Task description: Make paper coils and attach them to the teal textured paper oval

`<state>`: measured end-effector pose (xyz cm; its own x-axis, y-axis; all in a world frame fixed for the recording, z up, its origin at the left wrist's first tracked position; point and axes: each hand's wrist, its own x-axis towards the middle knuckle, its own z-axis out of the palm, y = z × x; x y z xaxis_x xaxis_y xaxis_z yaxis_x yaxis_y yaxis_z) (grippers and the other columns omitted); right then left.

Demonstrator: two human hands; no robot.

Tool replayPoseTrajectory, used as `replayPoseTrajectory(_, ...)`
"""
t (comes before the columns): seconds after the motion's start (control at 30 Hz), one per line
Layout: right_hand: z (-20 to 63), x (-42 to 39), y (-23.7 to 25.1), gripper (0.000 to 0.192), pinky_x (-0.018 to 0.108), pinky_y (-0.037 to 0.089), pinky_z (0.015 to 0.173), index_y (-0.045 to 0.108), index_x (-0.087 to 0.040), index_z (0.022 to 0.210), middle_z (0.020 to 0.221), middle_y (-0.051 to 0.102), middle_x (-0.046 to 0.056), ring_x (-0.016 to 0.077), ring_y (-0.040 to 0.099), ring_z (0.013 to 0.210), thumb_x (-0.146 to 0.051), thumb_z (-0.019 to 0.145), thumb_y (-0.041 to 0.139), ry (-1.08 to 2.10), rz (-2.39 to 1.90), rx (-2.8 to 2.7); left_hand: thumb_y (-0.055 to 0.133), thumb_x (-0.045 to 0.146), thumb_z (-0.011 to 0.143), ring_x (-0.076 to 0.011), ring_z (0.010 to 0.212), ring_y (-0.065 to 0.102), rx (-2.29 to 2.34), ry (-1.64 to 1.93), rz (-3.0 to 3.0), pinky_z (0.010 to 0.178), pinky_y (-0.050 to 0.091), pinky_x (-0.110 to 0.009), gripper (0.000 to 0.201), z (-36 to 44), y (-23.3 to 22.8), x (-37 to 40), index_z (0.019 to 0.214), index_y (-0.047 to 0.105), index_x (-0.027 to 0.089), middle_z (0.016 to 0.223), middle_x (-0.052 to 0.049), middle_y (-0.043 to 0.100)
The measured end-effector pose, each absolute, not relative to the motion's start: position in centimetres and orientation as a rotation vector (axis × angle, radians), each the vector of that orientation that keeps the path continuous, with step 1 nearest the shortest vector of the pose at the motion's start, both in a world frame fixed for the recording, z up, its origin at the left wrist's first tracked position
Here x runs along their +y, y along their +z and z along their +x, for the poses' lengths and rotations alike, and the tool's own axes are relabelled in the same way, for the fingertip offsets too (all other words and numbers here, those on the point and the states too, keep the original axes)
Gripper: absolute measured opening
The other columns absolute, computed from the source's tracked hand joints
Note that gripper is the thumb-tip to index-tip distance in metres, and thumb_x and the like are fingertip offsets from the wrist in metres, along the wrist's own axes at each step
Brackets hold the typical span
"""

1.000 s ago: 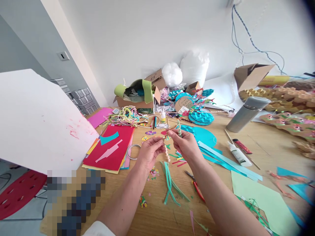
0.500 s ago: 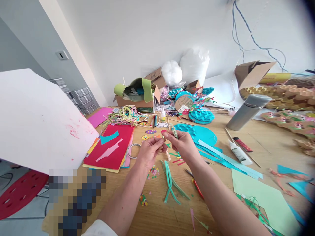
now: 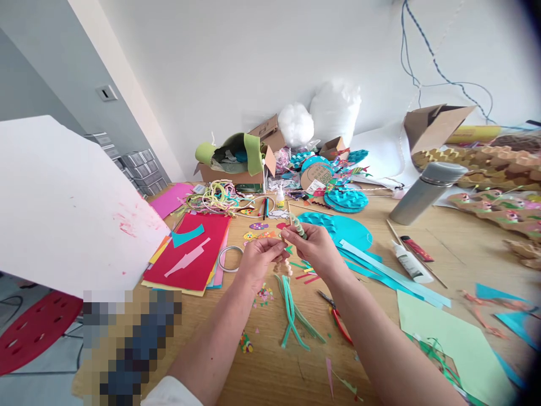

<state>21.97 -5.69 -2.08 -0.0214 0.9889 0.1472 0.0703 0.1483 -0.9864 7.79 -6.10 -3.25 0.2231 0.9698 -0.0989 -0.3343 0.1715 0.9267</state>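
Note:
My right hand (image 3: 311, 243) is closed in a pinch, and a pale green coiled pipe cleaner (image 3: 298, 226) sticks up out of its fingers. Close beside it, my left hand (image 3: 262, 256) is closed too, its fingertips meeting the right hand's; what they pinch is mostly hidden. A thin wooden stick (image 3: 289, 208) shows just above the fingers. Under the left fingertips is a cream coiled piece (image 3: 288, 267). Several straight turquoise pipe cleaners (image 3: 289, 309) lie on the table below my hands, with red-handled pliers (image 3: 340, 325) to their right.
Coloured paper sheets (image 3: 196, 242) and a tape roll (image 3: 230, 259) lie left. Turquoise paper discs (image 3: 355, 231) and strips are behind and right. A grey flask (image 3: 426, 193), a glue bottle (image 3: 412, 263) and a green sheet (image 3: 452, 344) are farther right. Boxes (image 3: 230, 176) stand against the wall.
My left fingers have shifted slightly, with the fingertips a little lower against the right hand. The right hand keeps its hold on the coiled pipe cleaner.

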Motion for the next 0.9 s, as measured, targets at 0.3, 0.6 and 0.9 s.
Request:
replayPoseTrajectory(0.3,21.9,-6.1,-1.2,0.036,0.023,0.027,0.043,0.058,-0.018,0.065,0.052,0.048,-0.004,0.0091,0.037,0.046,-0.051,0.078,0.064,0.935,-1.234,-1.536,0.082,0.035,0.064,-0.0157,0.063,0.065,0.919,1.195,1.077,0.067,0.049,-0.027,0.024,8.1,-3.3,-6.2,0.073,0.076,0.014,0.067,-0.006,0.072)
replayPoseTrajectory(0.6,21.2,-6.2,-1.5,0.037,0.023,0.026,0.042,0.057,-0.019,0.068,0.051,0.054,-0.003,0.0099,0.043,0.044,-0.053,0.076,0.067,1.021,-1.168,-1.421,0.083,0.035,0.061,-0.0136,0.055,0.062,0.917,1.247,1.011,0.061,0.047,-0.027,0.023,8.2,-3.1,-6.4,0.069,0.075,0.015,0.06,-0.004,0.069)
replayPoseTrajectory(0.9,20.4,-6.5,-2.2,0.033,0.023,0.03,0.043,0.056,-0.019,0.067,0.054,0.06,0.0,0.0112,0.049,0.047,-0.049,0.08,0.064,0.981,-1.127,-1.371,0.078,0.035,0.067,-0.011,0.051,0.054,0.95,1.266,1.034,0.057,0.041,-0.025,0.02,8.1,-2.7,-6.7,0.066,0.075,0.016,0.054,-0.001,0.063)
